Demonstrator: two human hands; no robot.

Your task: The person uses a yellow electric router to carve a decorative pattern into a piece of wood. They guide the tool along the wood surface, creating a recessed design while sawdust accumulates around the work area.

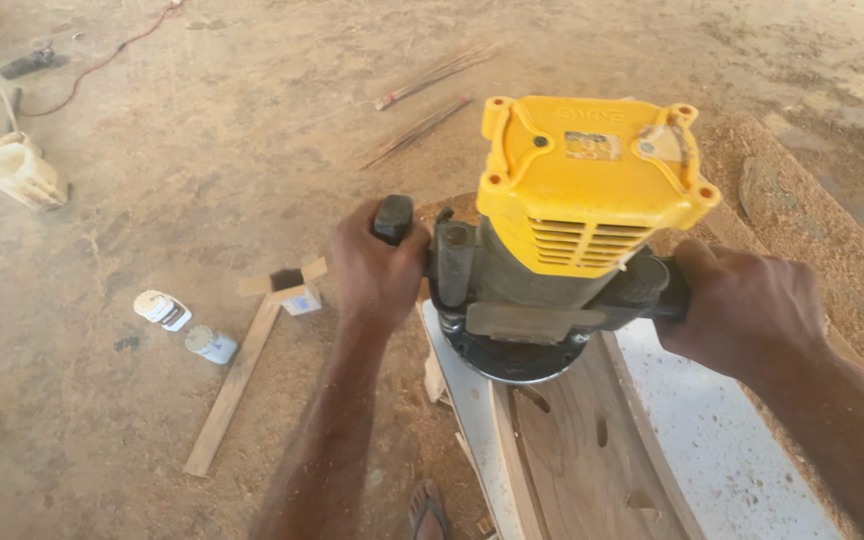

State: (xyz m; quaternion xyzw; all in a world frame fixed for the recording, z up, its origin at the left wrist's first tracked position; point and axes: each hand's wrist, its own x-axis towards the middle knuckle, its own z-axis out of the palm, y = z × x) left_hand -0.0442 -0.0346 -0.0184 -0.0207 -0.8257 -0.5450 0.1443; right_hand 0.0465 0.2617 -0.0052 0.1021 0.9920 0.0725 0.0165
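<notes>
Got both hands wrapped tight on the router (562, 235), yellow top facing up at me. My left hand (377, 270) is closed round the black knob handle, my right hand (742, 305) round the handle on the other side. The base sits flat on the curved wooden piece (582, 450), which lies on a white board (722, 440). Sawdust everywhere, two small tubs (187, 327) on the floor off to the left.

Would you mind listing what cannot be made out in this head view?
- Router bit: hidden beneath its own round base.
- Wooden workpiece: cut off by the bottom edge.
- Right hand handle: covered by the hand.
- Dark object on the cable, top left: too small to identify.
</notes>
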